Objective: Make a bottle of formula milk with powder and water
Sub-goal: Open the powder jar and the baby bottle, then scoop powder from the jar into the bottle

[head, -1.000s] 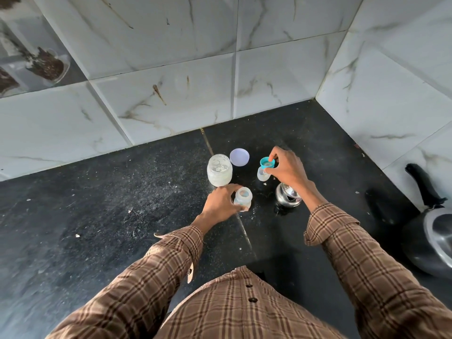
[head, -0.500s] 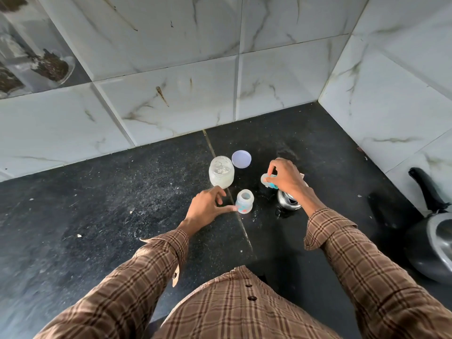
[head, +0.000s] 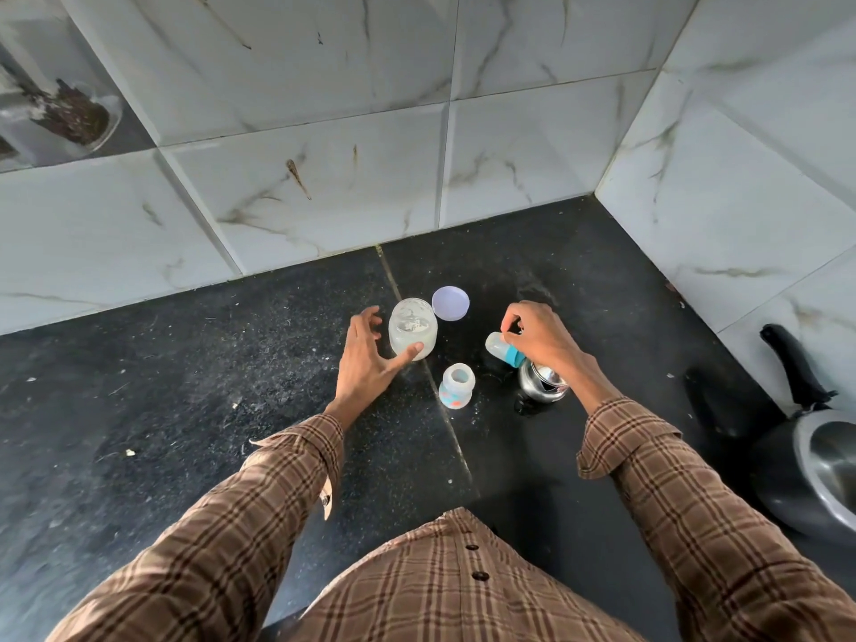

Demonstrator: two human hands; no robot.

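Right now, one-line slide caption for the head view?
Left hand reaches, fingers spread, for the open powder jar; right hand grips the bottle's teat cap; baby bottle stands uncapped.

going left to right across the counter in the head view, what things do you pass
left hand → powder jar → lilac lid → baby bottle → right hand holding teat cap → black pan

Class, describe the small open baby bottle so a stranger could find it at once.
Start on the black stone counter, at its pale seam. The small clear plastic baby bottle stands there upright, between both hands. Unlike the bigger frosted powder jar behind it, it carries orange and blue prints.
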